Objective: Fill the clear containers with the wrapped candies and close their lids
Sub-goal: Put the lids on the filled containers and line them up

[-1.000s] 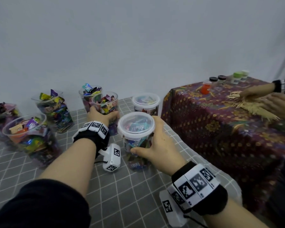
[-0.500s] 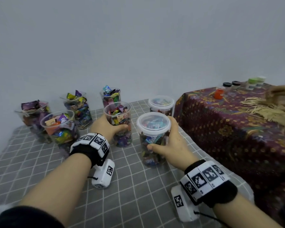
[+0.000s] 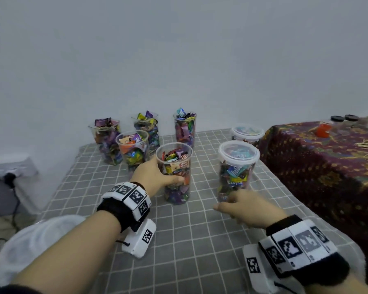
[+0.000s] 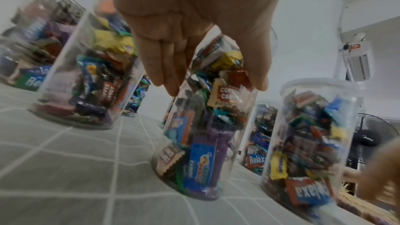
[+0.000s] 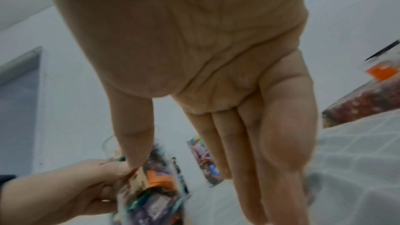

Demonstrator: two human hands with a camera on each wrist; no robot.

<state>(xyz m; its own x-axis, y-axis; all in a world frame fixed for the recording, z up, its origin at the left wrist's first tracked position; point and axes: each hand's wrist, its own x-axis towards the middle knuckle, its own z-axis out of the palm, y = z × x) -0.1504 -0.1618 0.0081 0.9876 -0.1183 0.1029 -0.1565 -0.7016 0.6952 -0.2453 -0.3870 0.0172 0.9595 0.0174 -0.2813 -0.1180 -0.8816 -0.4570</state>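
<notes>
An open clear container point(image 3: 174, 172) packed with wrapped candies stands on the grey checked cloth point(image 3: 200, 240). My left hand point(image 3: 157, 175) grips its side, thumb in front and fingers behind; the left wrist view shows the same container point(image 4: 201, 143) between thumb and fingers. To its right stands a candy-filled container with a white-rimmed lid point(image 3: 238, 166) on top, also seen as the lidded container point(image 4: 309, 143). My right hand point(image 3: 240, 204) hovers just in front of its base, apart from it, with its fingers point(image 5: 249, 151) straight and holding nothing.
Several open candy-filled containers point(image 3: 134, 149) cluster at the back left. A second lidded container point(image 3: 246, 133) stands at the back right. A table under a dark red patterned cloth point(image 3: 327, 166) adjoins on the right, with an orange jar point(image 3: 324, 128) on it.
My right hand has let go of the lidded container and drawn back toward me. My left hand keeps its grip on the open container, which has come nearer.
</notes>
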